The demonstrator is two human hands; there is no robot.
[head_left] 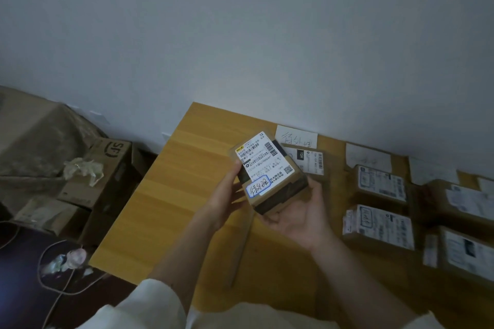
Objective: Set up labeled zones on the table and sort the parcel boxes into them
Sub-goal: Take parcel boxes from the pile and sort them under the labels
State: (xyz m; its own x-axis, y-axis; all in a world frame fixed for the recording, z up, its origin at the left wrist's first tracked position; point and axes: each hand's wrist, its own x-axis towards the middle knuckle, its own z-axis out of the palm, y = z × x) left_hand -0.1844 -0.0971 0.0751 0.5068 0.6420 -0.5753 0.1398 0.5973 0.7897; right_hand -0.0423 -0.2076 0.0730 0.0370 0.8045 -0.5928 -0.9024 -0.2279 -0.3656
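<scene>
Parcel box [270, 173] in both hands, above table [187, 195].

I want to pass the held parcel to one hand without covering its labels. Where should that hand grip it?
Judging by its pose, grip the held parcel across its two long brown side walls, coming from below as the right hand does; its top face carries the shipping label and blue-edged sticker, so fingers belong on the sides.

Cream-white sleeves [149, 302] pushed up, forearms bare; no rings, no watch visible.
</scene>
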